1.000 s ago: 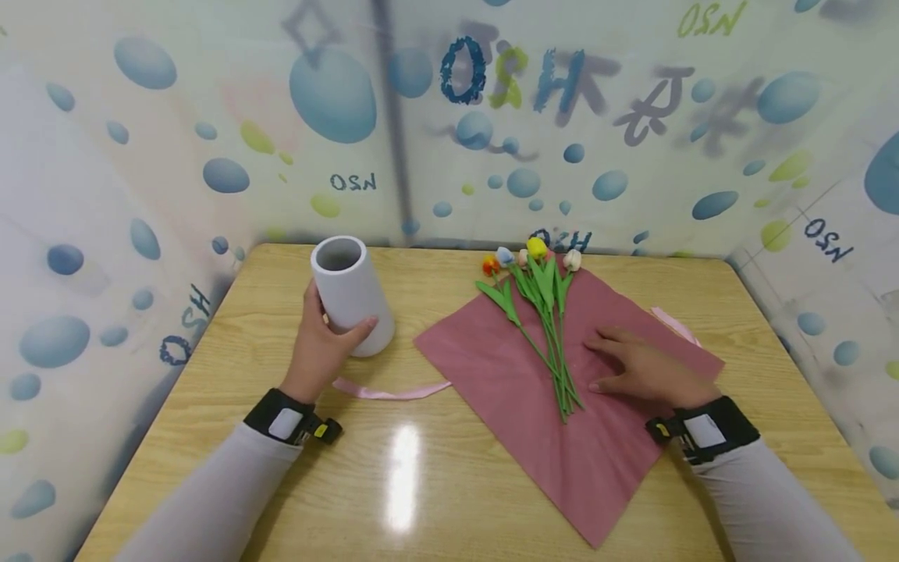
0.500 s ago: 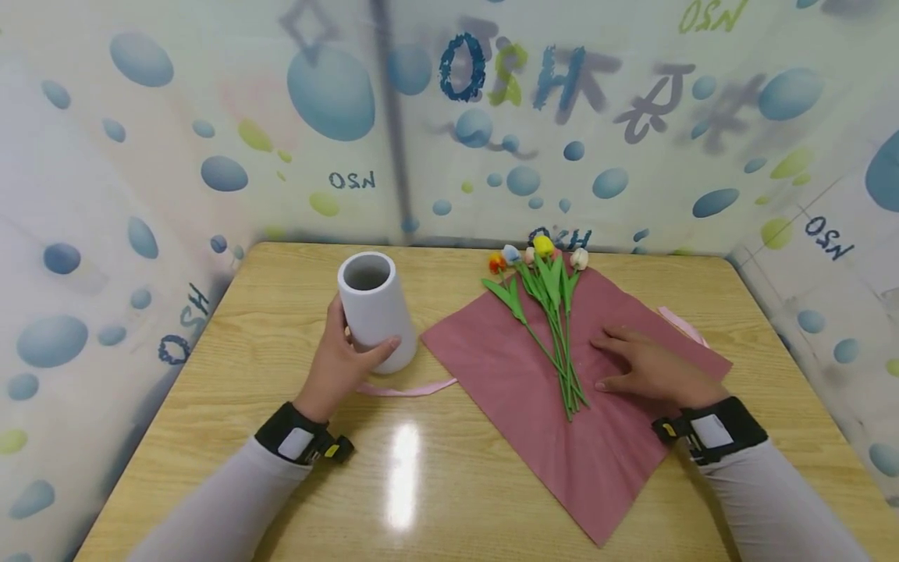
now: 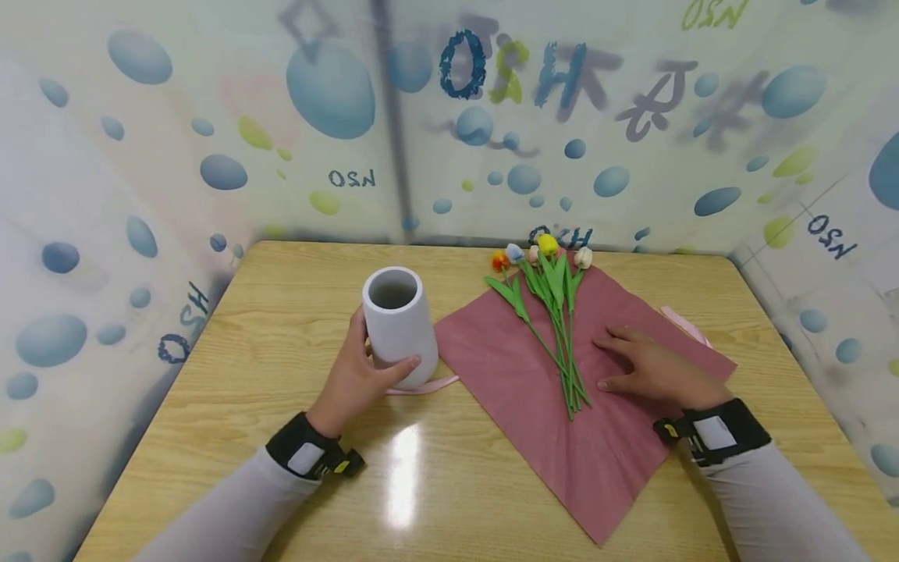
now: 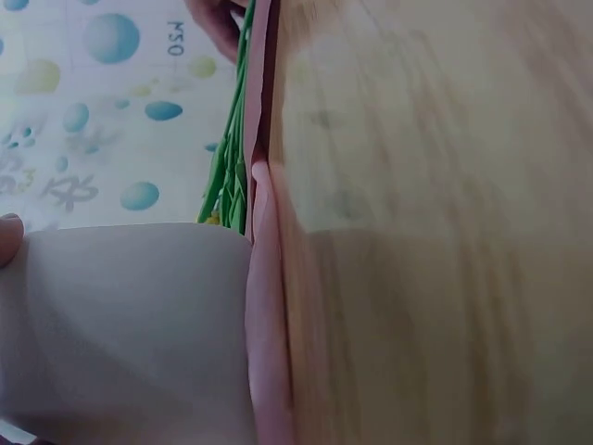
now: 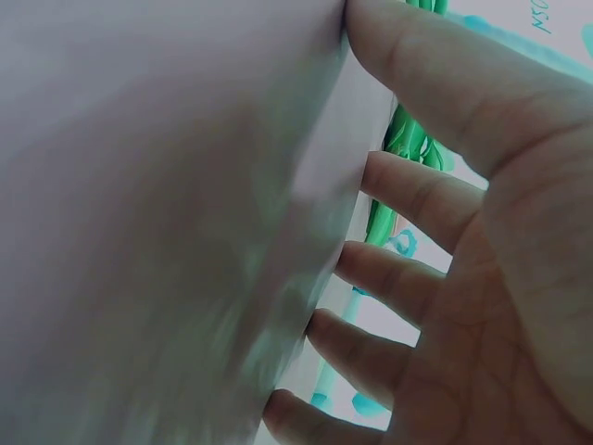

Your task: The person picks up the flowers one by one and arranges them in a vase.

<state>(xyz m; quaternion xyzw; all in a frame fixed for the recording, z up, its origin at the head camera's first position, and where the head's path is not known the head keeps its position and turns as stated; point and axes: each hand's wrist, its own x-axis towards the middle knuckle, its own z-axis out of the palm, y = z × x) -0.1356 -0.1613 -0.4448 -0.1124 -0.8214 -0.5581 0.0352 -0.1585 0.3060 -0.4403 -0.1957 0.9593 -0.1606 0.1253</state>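
My left hand grips a white vase low on its side, thumb across the front and the other fingers mostly hidden behind it. The vase stands nearly upright with its mouth facing up. A dusky-pink wrapping sheet lies flat to its right, bearing a small bunch of artificial tulips with green stems and red-orange, blue, pink, yellow and white heads. Beside the stems, my right hand rests its spread fingertips on the sheet. In the right wrist view those fingertips press against the sheet's surface.
A pale pink ribbon runs from under the sheet's left side past the vase's base; its other end shows at the right edge. The wooden table meets a patterned wall at the back.
My left hand has moved the vase to the right and nearer to me, up beside the sheet's left corner and over the ribbon. The right hand has stayed on the sheet.
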